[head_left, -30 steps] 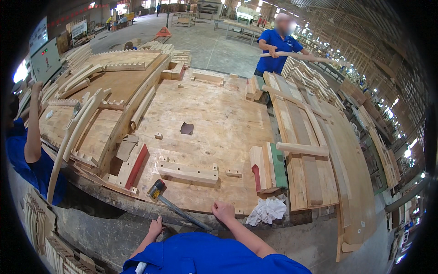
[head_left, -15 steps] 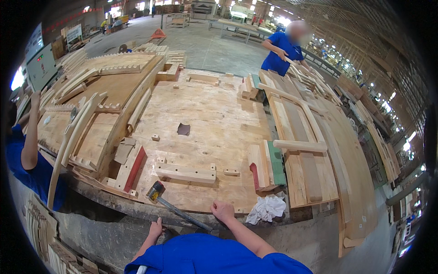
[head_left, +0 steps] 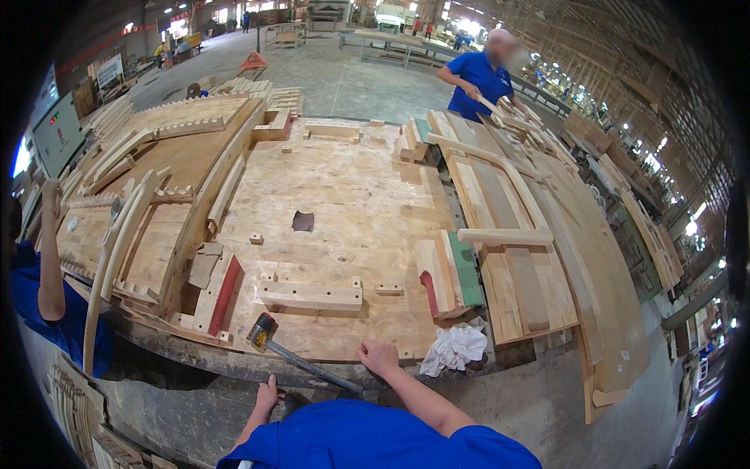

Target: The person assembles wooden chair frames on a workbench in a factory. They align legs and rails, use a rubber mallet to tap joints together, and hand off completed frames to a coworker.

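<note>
**Hammer at the bench edge**

A metal-handled hammer with a dark head [head_left: 301, 358] lies on the plywood workbench [head_left: 351, 203], head near a pale wooden block [head_left: 311, 295]. The right hand [head_left: 378, 357] rests loosely curled on the bench edge, just beside the handle's end, gripping nothing. The left hand [head_left: 266, 393] hangs lower, its grip unclear. A white rag [head_left: 455, 349] lies rightward.

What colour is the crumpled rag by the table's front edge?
White; the rag shows in the head view, right of the right hand.
</note>
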Demonstrator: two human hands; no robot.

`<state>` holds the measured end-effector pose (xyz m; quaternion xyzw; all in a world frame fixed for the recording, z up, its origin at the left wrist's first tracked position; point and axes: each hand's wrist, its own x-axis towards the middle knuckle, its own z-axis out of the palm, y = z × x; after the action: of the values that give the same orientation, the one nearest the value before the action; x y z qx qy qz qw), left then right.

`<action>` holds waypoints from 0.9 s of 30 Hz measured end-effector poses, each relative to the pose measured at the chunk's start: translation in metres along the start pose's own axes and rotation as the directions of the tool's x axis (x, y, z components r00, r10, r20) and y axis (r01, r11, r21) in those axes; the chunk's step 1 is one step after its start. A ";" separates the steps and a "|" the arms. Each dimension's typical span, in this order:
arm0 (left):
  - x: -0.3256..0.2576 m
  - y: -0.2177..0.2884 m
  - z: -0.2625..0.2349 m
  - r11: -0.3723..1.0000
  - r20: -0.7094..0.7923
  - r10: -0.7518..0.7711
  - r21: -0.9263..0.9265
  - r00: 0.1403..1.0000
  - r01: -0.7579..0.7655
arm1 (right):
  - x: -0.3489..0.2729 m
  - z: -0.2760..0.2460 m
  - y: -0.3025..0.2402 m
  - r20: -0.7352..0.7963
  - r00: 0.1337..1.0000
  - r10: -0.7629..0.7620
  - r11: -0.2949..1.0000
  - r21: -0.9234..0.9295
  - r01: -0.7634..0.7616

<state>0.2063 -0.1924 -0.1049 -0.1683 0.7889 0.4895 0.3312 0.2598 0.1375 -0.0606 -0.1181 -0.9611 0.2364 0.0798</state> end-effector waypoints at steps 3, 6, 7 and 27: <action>0.000 -0.002 0.001 1.000 -0.028 0.007 -0.005 1.000 -0.007 | 0.000 -0.001 -0.001 0.000 1.000 0.004 1.000 0.006 -0.004; -0.001 -0.001 0.001 1.000 -0.034 0.005 0.005 0.999 -0.005 | 0.000 -0.001 -0.001 0.004 1.000 0.000 1.000 0.001 0.000; -0.002 -0.001 0.001 1.000 -0.034 0.006 0.004 0.999 -0.006 | 0.001 -0.001 -0.001 0.007 1.000 -0.002 1.000 -0.002 0.002; -0.003 0.004 -0.001 1.000 0.032 -0.023 -0.019 0.999 0.023 | 0.000 -0.002 -0.002 0.018 0.999 0.032 0.999 -0.002 -0.032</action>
<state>0.2060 -0.1913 -0.1002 -0.1727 0.7767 0.4959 0.3479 0.2596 0.1364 -0.0578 -0.1313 -0.9600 0.2379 0.0674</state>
